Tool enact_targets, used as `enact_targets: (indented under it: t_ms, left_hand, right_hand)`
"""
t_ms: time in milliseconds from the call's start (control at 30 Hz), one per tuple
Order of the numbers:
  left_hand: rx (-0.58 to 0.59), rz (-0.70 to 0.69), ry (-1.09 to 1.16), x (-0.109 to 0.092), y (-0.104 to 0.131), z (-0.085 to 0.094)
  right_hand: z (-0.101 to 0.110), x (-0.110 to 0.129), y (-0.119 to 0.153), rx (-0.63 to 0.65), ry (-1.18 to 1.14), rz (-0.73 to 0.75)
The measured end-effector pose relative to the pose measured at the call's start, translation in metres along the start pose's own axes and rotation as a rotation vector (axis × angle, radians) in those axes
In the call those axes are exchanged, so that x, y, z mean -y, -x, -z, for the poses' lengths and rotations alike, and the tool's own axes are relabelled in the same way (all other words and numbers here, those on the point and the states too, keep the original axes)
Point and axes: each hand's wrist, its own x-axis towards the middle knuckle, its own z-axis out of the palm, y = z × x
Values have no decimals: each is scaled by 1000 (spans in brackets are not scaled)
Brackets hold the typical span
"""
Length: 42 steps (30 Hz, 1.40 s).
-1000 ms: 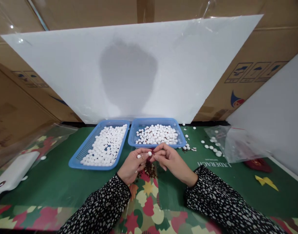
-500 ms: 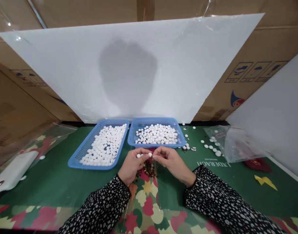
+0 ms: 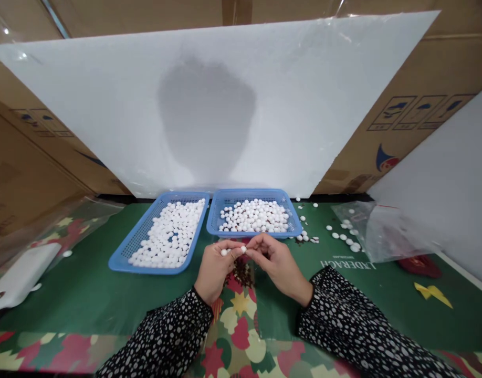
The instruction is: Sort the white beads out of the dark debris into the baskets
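My left hand (image 3: 216, 265) is closed, with a small white ball (image 3: 243, 249) between thumb and fingertip. A second white ball (image 3: 224, 252) sits in its curled fingers. My right hand (image 3: 275, 262) is pinched shut at the right side of the first ball; what lies between its fingertips is too small to make out. Just beyond the hands stands a blue basket (image 3: 210, 227) of white balls mixed with brown bits. A second blue basket (image 3: 118, 260), also full of white balls, stands to the left. Below the fingers lies a heap of small brown bits (image 3: 243, 274).
Loose white balls (image 3: 348, 241) lie to the right beside a clear plastic bag (image 3: 398, 233). A dark red item (image 3: 420, 266) and yellow scraps (image 3: 433, 294) lie at far right. At left are a white handled object (image 3: 26, 275) and clear plastic. A white board (image 3: 288, 115) stands behind.
My right hand has shifted slightly, its fingertips now closer against the white ball. My left hand keeps its grip almost unmoved. The view has tilted a little.
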Motion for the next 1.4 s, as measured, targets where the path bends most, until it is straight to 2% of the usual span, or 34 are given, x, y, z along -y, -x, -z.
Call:
enact_targets:
  t_ms: [167,433,633,667,800,867,967,1067,1133,1233,1400]
  left_hand:
    - [13,-6,48,1,2,0]
    - [16,22,143,4,1,-1]
    - [100,71,192,-2,0,-1]
    - [104,78,186,-3,0,-1]
    - [90,158,135,-8,1,1]
    - [107,207,144,-11,1,3]
    - [169,273,220,-15,0,8]
    - [243,396,307,-17,-2,12]
    - [246,440,340,-16,-3,13]
    - [232,397,317,-14,-3,13]
    - [305,273,193,-10,-2,13]
  right_hand:
    - [-4,-2,2,-44,200,100]
    - [-8,-5,-3,-26,336,233]
    - [1,9,-11,169,281,223]
    - [5,11,-15,154,297,225]
    - [23,17,-37,-59,404,151]
    - [33,19,-43,-62,316,62]
    - [40,23,-36,54,-26,-73]
    - [36,24,-18,193,-311,-126]
    - [29,20,-8,225,-419,-157]
    - [18,10,-2,217,-485,-241]
    - [6,-4,-2,144,-509,-371]
